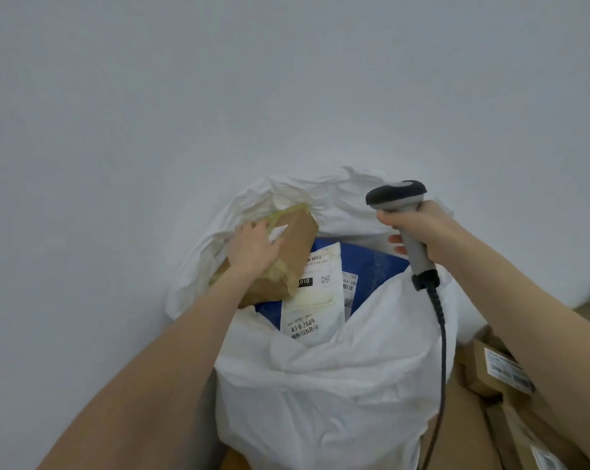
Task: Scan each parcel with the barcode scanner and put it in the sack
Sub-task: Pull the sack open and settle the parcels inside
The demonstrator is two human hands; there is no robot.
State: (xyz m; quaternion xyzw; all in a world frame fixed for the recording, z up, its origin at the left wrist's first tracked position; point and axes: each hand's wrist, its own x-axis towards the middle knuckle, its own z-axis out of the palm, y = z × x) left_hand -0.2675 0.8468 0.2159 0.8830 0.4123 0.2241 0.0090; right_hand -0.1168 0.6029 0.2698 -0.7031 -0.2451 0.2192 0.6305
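The left hand [253, 247] lies palm-down on the brown cardboard parcel [297, 245], fingers spread and nearly straight across its top face. It presses on the box rather than wrapping it. The parcel is banded with yellowish tape and sits tilted in the mouth of the white woven plastic sack [320, 385], at the middle of the frame. Its lower end rests against a white plastic mailer bag [312, 300] and a blue packet [368, 266] already inside.

The right hand [422, 232], right of centre, is clamped round the handle of the grey-and-black handheld barcode scanner [395, 193]. Its head points left over the sack and its coiled black cable [441, 334] hangs down the sack's side.

To my eye the box is stiff, fairly light and holds its shape. The tape may be slick, so a hold across the bare cardboard edges, thumb on one long side and fingers on the other, looks surer than the flat palm. The sack is limp, and its rim could fold in under a push.

More small brown cardboard boxes [490, 371] with labels lie at the lower right, beside the sack. A plain pale wall [151, 96] fills the upper frame.
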